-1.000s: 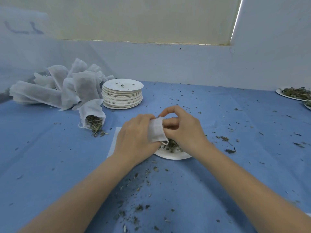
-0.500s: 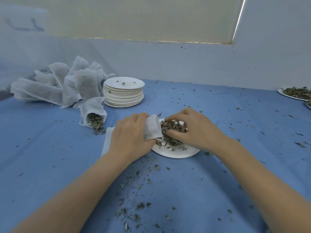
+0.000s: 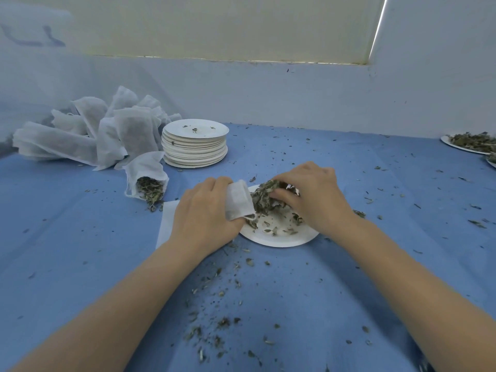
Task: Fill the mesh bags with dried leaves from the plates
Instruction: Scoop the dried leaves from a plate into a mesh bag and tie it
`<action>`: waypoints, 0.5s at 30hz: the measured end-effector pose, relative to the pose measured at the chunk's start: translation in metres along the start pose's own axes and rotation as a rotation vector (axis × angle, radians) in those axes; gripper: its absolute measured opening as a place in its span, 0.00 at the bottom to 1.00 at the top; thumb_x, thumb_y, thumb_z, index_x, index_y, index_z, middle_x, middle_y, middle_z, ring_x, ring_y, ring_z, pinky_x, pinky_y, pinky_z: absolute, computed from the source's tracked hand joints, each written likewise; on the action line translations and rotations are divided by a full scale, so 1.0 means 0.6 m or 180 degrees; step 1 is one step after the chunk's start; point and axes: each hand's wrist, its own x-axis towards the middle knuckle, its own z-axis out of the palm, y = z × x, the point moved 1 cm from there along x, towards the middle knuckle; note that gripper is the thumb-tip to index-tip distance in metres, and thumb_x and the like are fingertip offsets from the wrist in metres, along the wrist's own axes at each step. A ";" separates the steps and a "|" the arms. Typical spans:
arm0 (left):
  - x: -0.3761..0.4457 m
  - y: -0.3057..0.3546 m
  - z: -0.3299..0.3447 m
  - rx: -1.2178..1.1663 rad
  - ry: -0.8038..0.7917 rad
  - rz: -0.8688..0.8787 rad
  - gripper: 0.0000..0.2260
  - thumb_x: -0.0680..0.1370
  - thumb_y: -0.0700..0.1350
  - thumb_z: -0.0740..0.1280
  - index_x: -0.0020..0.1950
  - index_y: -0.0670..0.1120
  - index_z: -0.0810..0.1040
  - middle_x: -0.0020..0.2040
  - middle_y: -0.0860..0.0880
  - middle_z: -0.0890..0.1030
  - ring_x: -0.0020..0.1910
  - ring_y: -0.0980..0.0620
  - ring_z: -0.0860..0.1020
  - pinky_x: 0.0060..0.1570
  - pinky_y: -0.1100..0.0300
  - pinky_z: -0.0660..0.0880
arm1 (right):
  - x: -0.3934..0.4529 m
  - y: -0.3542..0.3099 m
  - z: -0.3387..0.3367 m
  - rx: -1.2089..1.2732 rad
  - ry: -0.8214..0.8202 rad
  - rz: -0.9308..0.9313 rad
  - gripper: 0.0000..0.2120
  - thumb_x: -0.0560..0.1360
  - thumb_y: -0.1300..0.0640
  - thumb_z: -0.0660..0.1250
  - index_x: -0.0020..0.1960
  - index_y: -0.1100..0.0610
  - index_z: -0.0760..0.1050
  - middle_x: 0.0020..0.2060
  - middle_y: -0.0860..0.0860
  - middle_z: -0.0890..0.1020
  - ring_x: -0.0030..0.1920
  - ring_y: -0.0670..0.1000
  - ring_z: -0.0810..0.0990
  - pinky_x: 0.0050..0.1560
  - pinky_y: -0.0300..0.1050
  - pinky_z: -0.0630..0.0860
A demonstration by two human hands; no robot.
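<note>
Here, on a crumb-strewn blue cloth (image 3: pixel 80 251) below a pale wall (image 3: pixel 295 98), left hand (image 3: pixel 204 213) grips a mesh bag (image 3: pixel 239 201), right hand (image 3: pixel 311 197) pinches leaves (image 3: pixel 264 196).

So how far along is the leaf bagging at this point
Done: a pile of filled mesh bags beside a stack of emptied plates, plus one open bag spilling leaves. In hand: the left hand holds a bag open while the right hand pushes a clump of dried leaves off the plate toward it. Left: scraps on this plate and two leaf-laden plates at far right.
</note>
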 end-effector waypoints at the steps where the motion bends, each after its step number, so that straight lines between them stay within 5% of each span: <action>1: 0.000 0.001 -0.001 0.0003 -0.0004 0.0005 0.24 0.67 0.49 0.73 0.61 0.44 0.73 0.52 0.46 0.77 0.50 0.44 0.74 0.48 0.55 0.64 | 0.001 -0.001 -0.005 0.0126 0.0110 -0.0023 0.12 0.74 0.49 0.67 0.55 0.52 0.81 0.46 0.48 0.82 0.55 0.50 0.72 0.54 0.44 0.55; 9: -0.001 0.020 -0.010 -0.0174 0.0064 0.0268 0.23 0.63 0.47 0.76 0.55 0.41 0.77 0.45 0.44 0.79 0.43 0.41 0.77 0.45 0.52 0.70 | -0.003 -0.042 -0.005 0.0681 -0.0263 -0.0194 0.06 0.73 0.56 0.70 0.48 0.53 0.83 0.43 0.52 0.81 0.44 0.52 0.77 0.47 0.48 0.72; 15: -0.004 0.031 -0.013 -0.0095 -0.0038 0.0444 0.25 0.65 0.46 0.76 0.58 0.38 0.76 0.45 0.42 0.80 0.42 0.40 0.78 0.44 0.49 0.71 | -0.002 -0.055 -0.008 0.1515 -0.0670 0.0271 0.09 0.72 0.60 0.71 0.51 0.52 0.82 0.42 0.47 0.85 0.44 0.44 0.81 0.48 0.36 0.75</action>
